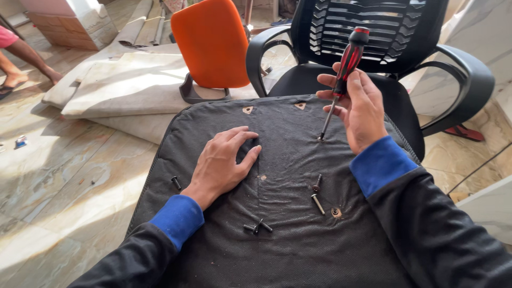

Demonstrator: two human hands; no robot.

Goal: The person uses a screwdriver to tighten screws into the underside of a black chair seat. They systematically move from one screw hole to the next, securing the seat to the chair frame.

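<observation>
A black fabric-covered chair seat panel [288, 144] lies underside up in front of me. My left hand [224, 162] rests flat on it, fingers spread, holding nothing. My right hand [360, 106] grips a red-and-black screwdriver [345, 64], held nearly upright with its tip pressed into a screw hole [321, 139] in the panel. Several loose black bolts lie on the fabric: one [176, 183] left of my left wrist, a pair [317, 194] below the screwdriver tip, and a small cluster [257, 228] near the front. Another hole [336, 212] shows at lower right.
A black mesh office chair [384, 48] with armrests stands right behind the panel. An orange chair back [213, 42] sits at upper centre on folded beige sheets [128, 85]. Another person's arm and foot [21, 58] show at far left. The floor is marble tile.
</observation>
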